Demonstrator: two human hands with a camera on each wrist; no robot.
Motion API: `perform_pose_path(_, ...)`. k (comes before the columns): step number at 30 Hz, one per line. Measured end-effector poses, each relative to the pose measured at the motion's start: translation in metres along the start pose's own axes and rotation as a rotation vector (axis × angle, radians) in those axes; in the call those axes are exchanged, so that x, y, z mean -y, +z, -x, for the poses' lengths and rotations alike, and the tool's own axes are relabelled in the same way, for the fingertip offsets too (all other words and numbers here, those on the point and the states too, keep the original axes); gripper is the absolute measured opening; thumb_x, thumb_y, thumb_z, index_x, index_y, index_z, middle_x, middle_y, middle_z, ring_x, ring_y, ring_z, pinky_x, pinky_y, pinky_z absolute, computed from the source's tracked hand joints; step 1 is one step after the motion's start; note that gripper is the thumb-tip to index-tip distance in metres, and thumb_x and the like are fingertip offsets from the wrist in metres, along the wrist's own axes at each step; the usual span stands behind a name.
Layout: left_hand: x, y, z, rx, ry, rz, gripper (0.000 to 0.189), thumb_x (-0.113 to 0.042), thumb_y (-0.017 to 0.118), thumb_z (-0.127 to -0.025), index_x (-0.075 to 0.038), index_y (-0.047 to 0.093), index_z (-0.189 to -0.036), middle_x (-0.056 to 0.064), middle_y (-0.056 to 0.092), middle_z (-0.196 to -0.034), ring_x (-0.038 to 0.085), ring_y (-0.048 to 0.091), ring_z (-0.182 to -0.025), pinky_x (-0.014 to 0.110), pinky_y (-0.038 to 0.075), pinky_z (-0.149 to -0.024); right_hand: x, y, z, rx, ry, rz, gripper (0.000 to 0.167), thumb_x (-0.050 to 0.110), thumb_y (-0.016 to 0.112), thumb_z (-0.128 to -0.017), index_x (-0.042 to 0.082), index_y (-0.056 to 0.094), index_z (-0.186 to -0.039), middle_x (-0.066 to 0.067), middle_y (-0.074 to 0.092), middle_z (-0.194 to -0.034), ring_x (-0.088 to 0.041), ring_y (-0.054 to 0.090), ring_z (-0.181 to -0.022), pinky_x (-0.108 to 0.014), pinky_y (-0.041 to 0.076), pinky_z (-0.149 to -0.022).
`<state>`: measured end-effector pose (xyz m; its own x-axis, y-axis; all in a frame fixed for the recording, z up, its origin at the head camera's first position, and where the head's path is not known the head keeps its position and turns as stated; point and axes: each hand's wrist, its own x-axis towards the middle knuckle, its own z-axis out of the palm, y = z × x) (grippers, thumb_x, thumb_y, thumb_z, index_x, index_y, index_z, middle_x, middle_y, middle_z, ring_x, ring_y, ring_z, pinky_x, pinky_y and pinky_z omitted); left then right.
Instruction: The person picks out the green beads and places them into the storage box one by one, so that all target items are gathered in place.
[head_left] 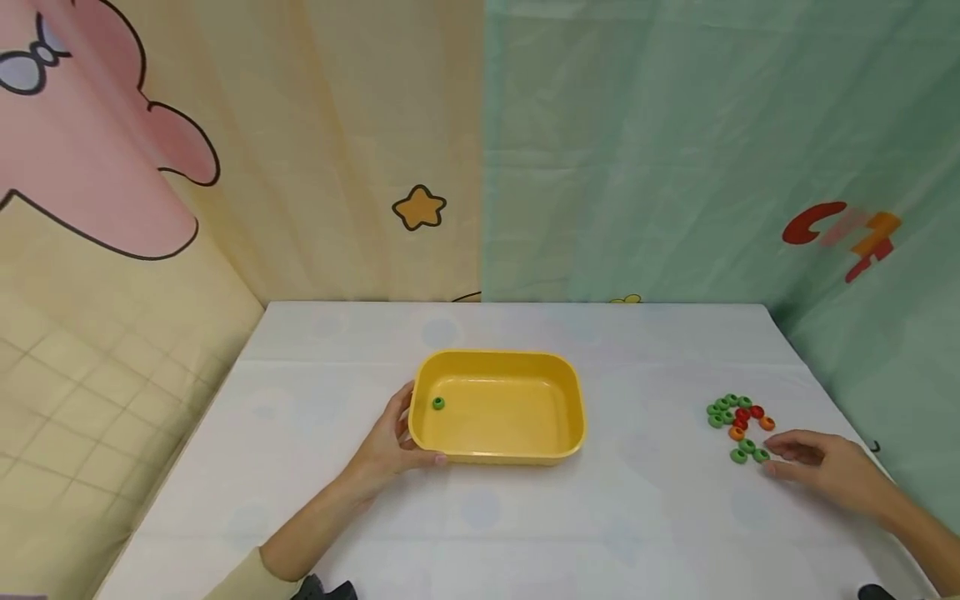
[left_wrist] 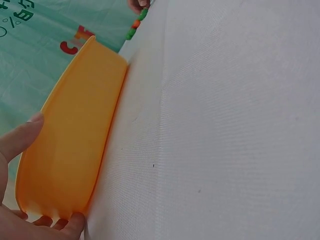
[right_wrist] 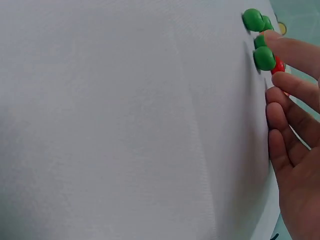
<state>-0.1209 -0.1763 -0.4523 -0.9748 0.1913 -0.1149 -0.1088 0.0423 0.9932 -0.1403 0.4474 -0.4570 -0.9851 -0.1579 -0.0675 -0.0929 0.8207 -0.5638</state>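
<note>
A yellow rectangular tray (head_left: 510,408) lies on the table with one small green bead (head_left: 438,403) inside, near its left end. My left hand (head_left: 384,454) grips the tray's front left corner. Its thumb (left_wrist: 30,132) lies along the front wall and the other fingers curve round the end. On the right, my right hand (head_left: 828,468) is beside a loose group of beads. Its thumb and forefinger are spread apart close to a green bead (head_left: 761,455), with nothing held between them. The right wrist view shows the other fingers loosely bent by the tabletop.
Several green beads (head_left: 716,421), a few red beads (head_left: 757,412) and orange beads (head_left: 737,433) sit together on the white table (head_left: 480,533). A yellow curtain (head_left: 337,167) and a green curtain (head_left: 660,167) hang behind; printed cloth also borders both sides.
</note>
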Motion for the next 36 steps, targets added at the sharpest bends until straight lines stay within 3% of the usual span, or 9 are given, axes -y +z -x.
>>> perform_pose_path(8,0.0,0.001,-0.001,-0.017,-0.013,-0.019,0.115,-0.002,0.092,-0.076,-0.018,0.021,-0.164,0.006,0.022,-0.167,0.034,0.033,-0.148,0.038,0.044,-0.111,-0.002,0.01,0.002,-0.026,-0.012,0.06,0.041,0.035,0.086,-0.087,0.007,0.073,-0.114,-0.004,0.069,-0.109,0.008,0.055,-0.089,-0.01,0.048,-0.07)
perform_pose_path(17,0.001,0.002,-0.001,-0.007,-0.009,-0.03,0.114,0.0,0.091,-0.077,-0.016,0.019,-0.164,0.007,0.023,-0.166,0.035,0.032,-0.149,0.036,0.043,-0.112,-0.001,0.018,0.004,-0.174,-0.111,0.034,0.022,0.02,0.087,-0.085,0.01,0.077,-0.102,0.005,0.068,-0.09,0.0,0.057,-0.078,-0.013,0.046,-0.063)
perform_pose_path(27,-0.001,-0.001,0.0,-0.006,-0.01,-0.028,0.114,0.001,0.09,-0.077,-0.015,0.019,-0.164,0.009,0.022,-0.166,0.035,0.035,-0.147,0.036,0.044,-0.111,0.018,0.012,-0.009,-0.186,-0.079,0.003,0.028,0.021,0.084,-0.089,0.003,0.076,-0.108,-0.003,0.07,-0.094,0.002,0.058,-0.078,-0.017,0.052,-0.063)
perform_pose_path(36,-0.001,-0.001,0.0,-0.009,-0.005,-0.032,0.114,-0.001,0.091,-0.077,-0.014,0.019,-0.164,0.011,0.023,-0.166,0.037,0.033,-0.148,0.038,0.042,-0.112,0.037,0.009,-0.029,-0.189,-0.171,-0.019,0.025,0.016,0.084,-0.089,0.001,0.075,-0.107,0.002,0.07,-0.087,-0.002,0.06,-0.079,-0.013,0.051,-0.067)
